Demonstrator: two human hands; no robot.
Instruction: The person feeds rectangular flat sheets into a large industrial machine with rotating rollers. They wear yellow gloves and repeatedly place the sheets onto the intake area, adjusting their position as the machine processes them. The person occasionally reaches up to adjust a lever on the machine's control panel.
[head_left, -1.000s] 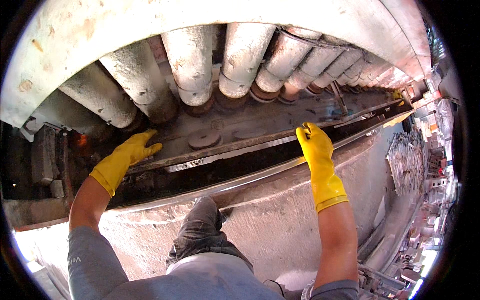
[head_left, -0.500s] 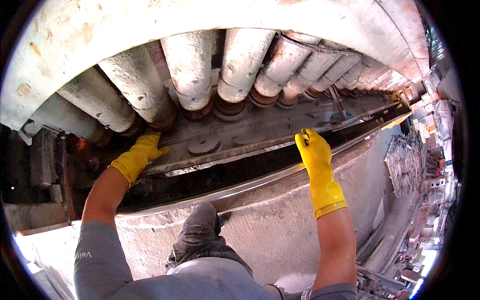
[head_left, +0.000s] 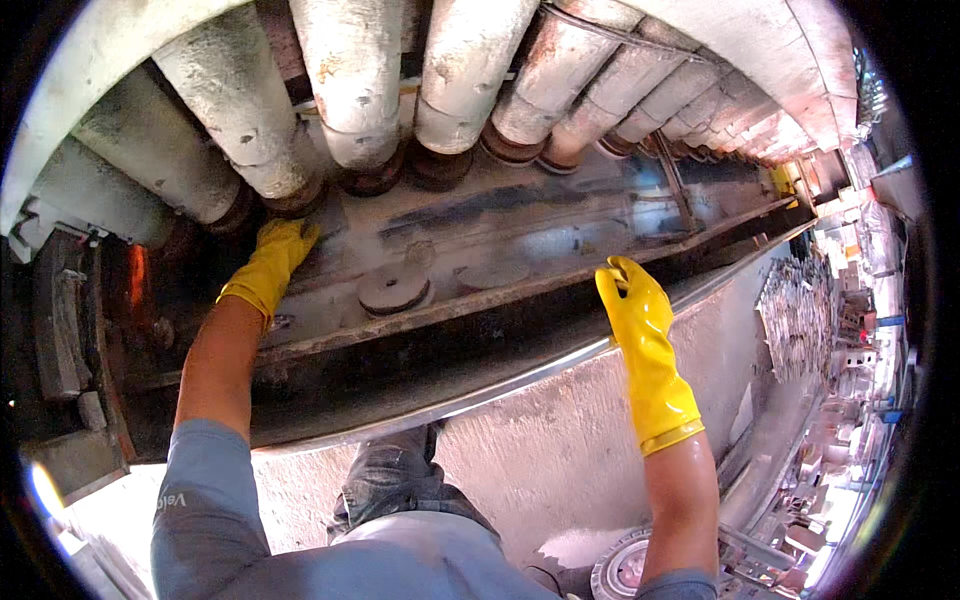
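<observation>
My left hand (head_left: 270, 265), in a yellow rubber glove, reaches to the base of a pale, crusted cylinder (head_left: 230, 110). It is right below the dark brown round foot (head_left: 297, 202) of that cylinder. Its fingertips are partly hidden there, so their grip does not show. My right hand (head_left: 637, 300), gloved alike, is held up over the near edge of the machine. Its fingers curl in toward the thumb, and nothing shows in them. On the grey machine bed (head_left: 560, 235) lies a round disc (head_left: 394, 288) with a centre hole. Beside it is a fainter round shape (head_left: 495, 272).
A row of similar cylinders (head_left: 360, 80) hangs over the bed, running off to the right. In front runs a dark trough (head_left: 470, 345) with a metal rail (head_left: 480, 388). A stack of thin pale pieces (head_left: 797, 320) stands right. A round, ridged object (head_left: 622, 568) lies low.
The view has shifted, showing more of the bed. My left hand has moved up closer to the cylinder's foot. My right hand keeps nearly the same place and curled shape.
</observation>
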